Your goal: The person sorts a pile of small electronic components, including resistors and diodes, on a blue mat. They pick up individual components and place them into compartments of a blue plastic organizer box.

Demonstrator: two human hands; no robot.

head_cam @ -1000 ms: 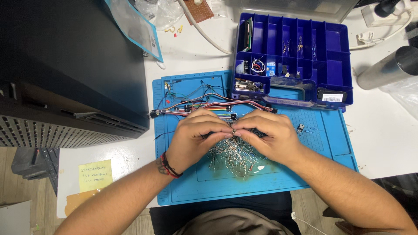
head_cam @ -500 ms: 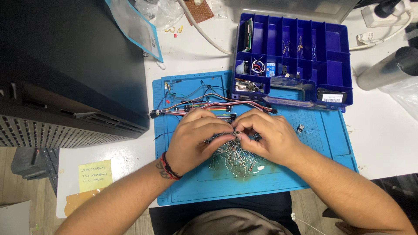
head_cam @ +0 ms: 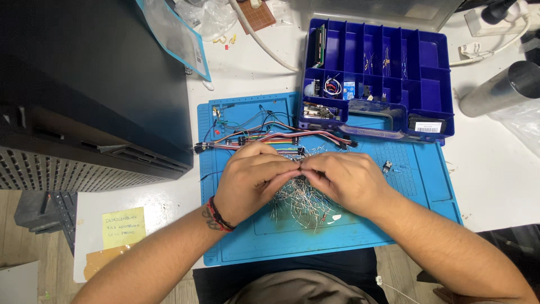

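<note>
My left hand (head_cam: pixel 253 180) and my right hand (head_cam: pixel 343 180) meet fingertip to fingertip over a loose heap of thin wire-legged components (head_cam: pixel 301 205) on a blue work mat (head_cam: pixel 405 186). Both hands pinch at fine leads from the heap where the fingertips touch; the exact piece held is hidden by the fingers. A red-and-black band sits on my left wrist. Just beyond the hands lies a bundle of coloured jumper wires (head_cam: pixel 270 135) stretched across the mat.
A dark blue compartment box (head_cam: pixel 433 67) with small parts stands at the back right. A large black case (head_cam: pixel 90 90) fills the left. A metal cylinder (head_cam: pixel 503 90) lies at the right, a yellow sticky note (head_cam: pixel 124 228) at the front left.
Both hands have shifted slightly toward each other over the heap, fingertips working the leads. Nothing else has moved.
</note>
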